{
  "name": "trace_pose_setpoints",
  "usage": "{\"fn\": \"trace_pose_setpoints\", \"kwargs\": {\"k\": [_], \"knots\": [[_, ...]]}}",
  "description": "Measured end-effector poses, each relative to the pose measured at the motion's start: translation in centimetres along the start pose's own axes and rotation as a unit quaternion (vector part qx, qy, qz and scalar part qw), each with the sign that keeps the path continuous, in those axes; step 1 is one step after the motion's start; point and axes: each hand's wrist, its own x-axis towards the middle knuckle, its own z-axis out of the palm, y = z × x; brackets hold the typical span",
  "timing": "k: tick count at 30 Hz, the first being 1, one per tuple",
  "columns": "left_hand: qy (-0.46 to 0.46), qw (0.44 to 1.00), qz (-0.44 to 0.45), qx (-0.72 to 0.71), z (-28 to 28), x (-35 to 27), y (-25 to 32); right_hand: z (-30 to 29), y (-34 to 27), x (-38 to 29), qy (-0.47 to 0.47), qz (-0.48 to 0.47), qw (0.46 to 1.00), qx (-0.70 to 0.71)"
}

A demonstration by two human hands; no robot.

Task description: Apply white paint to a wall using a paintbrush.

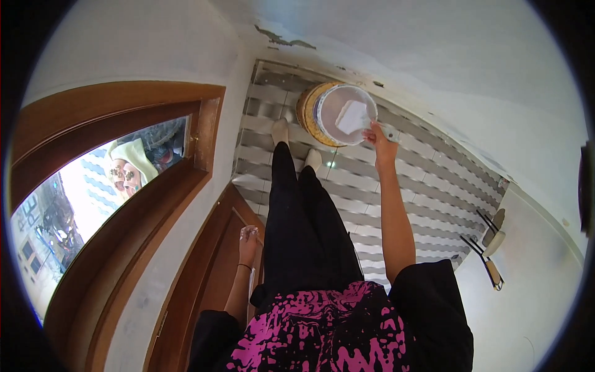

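My right hand (382,142) grips the pale handle of a wide, flat paintbrush (353,117). The brush's white, paint-coated head is over the mouth of a white plastic bucket (320,113); whether it touches the inside cannot be told. Under the bucket is a round yellow-brown base (307,114), perhaps a stool or a larger tub. Down at my left side, near a brown wooden door (209,274), hangs my left hand (248,234). White smears mark its curled fingers, and nothing is plainly seen in them.
Beyond the bucket runs a pale wall (418,51) with peeling patches along its base. A brown-framed window (211,125) is on the left. Patterned floor tiles (362,186) lie around my feet. Black-legged stools or chairs (488,246) stand by a whitish panel (520,288) at right.
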Motion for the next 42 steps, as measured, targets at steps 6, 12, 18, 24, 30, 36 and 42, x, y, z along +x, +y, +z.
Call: {"fn": "trace_pose_setpoints", "kwargs": {"k": [6, 12, 18, 24, 30, 36, 42], "knots": [[-0.119, 0.992, 0.048, -0.009, 6.4, 4.9, 7.9, -3.9, -2.1, -3.9, -0.038, 0.064, 0.976, 0.204], [-0.322, 0.922, 0.075, -0.202, 15.4, 5.0, 23.1, -5.2, -8.7, -9.7, -0.124, 0.026, 0.932, 0.340], [-0.482, 0.756, 0.001, -0.443, 20.7, -8.2, 38.7, -6.1, -19.0, -16.4, -0.203, 0.031, 0.897, 0.392], [-0.553, 0.652, 0.108, -0.507, 18.0, -19.5, 47.9, -5.6, -32.6, -24.3, -0.286, -0.072, 0.888, 0.353], [-0.533, 0.613, 0.166, -0.559, 11.7, -25.7, 55.4, -1.7, -45.9, -28.9, -0.381, -0.187, 0.852, 0.306], [-0.537, 0.574, 0.249, -0.566, 2.8, -26.2, 60.4, 6.4, -62.5, -34.2, -0.404, -0.380, 0.805, 0.208], [-0.256, 0.615, 0.557, -0.496, -4.3, -23.6, 59.6, 13.5, -78.9, -41.2, -0.345, -0.617, 0.700, 0.106]]}}
